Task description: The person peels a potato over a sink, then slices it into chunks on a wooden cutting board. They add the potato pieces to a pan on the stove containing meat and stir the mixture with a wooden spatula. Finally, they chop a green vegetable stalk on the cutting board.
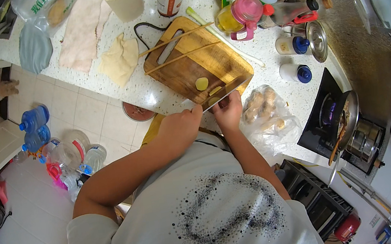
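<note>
My left hand (pixel 180 125) is closed around the handle of a kitchen knife (pixel 230 90). Its broad blade slants across the near right corner of a wooden cutting board (pixel 177 80). Close behind the blade, my right hand (pixel 229 111) has its fingers bent around a small piece, mostly hidden by the fingers. Pale yellow slices, apparently ginger, lie on the board: one round slice (pixel 201 84) and others beside the blade. A pair of wooden chopsticks (pixel 185 57) rests across the board's far part. Along its right edge lies a scallion (pixel 226 38).
A plastic bag of knobbly roots (pixel 260 106) sits right of my right hand. Farther right, a frying pan (pixel 347 121) with food stands over a lit gas burner. Seasoning jars (pixel 293 72), bottles and a pink-lidded oil jug (pixel 245 12) crowd the back. Cloths (pixel 120 59) lie left.
</note>
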A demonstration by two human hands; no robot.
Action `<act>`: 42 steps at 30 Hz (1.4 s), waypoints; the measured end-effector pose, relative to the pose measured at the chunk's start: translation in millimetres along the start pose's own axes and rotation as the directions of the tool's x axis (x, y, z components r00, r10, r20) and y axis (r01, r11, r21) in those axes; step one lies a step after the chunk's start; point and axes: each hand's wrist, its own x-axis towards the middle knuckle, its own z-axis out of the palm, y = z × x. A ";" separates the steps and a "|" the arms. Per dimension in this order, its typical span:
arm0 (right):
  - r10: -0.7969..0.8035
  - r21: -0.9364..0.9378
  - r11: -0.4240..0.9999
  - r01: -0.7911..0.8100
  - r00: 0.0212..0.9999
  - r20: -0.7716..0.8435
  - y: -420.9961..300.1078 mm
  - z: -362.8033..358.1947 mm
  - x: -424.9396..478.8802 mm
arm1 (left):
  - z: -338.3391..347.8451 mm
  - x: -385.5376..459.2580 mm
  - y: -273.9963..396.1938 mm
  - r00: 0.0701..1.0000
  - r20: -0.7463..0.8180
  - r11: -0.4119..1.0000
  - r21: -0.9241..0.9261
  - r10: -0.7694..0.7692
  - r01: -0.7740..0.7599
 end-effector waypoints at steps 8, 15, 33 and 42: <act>-0.078 -0.101 0.992 0.078 0.997 0.003 3.5 -1.4 0.9 | -0.4 -17.9 -1.8 1.000 0.010 1.000 0.015 -0.010 0.010; -0.051 -0.089 0.995 0.052 0.999 0.020 -3.5 -2.7 2.8 | -1.6 -22.9 -0.7 1.000 0.007 1.000 0.023 -0.009 0.009; 0.060 -0.049 0.997 -0.056 0.996 0.066 -1.8 -3.5 5.4 | 2.8 -0.4 -0.6 1.000 0.003 0.999 0.053 0.001 -0.002; 0.017 -0.124 0.992 -0.010 0.998 0.054 -3.9 -6.9 5.4 | 18.9 37.4 -5.8 0.997 0.055 0.999 -0.006 -0.048 0.048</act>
